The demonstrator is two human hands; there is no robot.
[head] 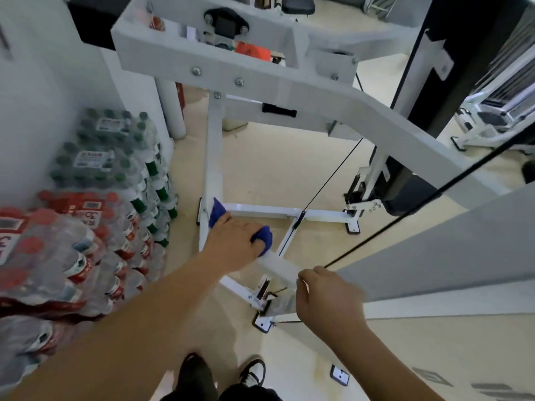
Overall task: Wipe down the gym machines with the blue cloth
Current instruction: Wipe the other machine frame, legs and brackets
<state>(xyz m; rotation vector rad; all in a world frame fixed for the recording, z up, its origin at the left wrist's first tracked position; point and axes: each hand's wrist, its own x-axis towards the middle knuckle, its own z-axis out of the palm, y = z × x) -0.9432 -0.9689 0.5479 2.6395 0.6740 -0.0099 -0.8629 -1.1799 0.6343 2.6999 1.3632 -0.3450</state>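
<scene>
The blue cloth [217, 214] is bunched under the left hand [231, 241] and pressed on a white frame bar low on the gym machine [289, 91]. It lies close to where that bar meets the floor-level crossbar [275, 211]. Cloth shows at both sides of the hand: one tuft at the thumb side, another past the fingertips. The left hand's fingers are curled over the cloth and grip it against the bar.

The right hand [327, 299] hangs just beside the near end of the same bar, its fingers curled inward. A thick black cable [434, 195] runs down from the upper right and ends at this hand. Whether the fingers actually hold it cannot be told.

A thinner black cable [333, 175] drops from the machine's upper arm to the crossbar, passing just to the right of the cloth. A wide grey panel [434, 256] occupies the right side, near the right hand. Behind it stands a black upright [440, 68].

To the left of the frame, shrink-wrapped packs of water bottles are stacked against the wall: green-capped packs [110, 146] further off and red-capped packs [58, 241] nearer. They crowd the left side of the machine base. The floor [275, 169] is beige. The person's shoes [252, 371] show at the bottom edge.
</scene>
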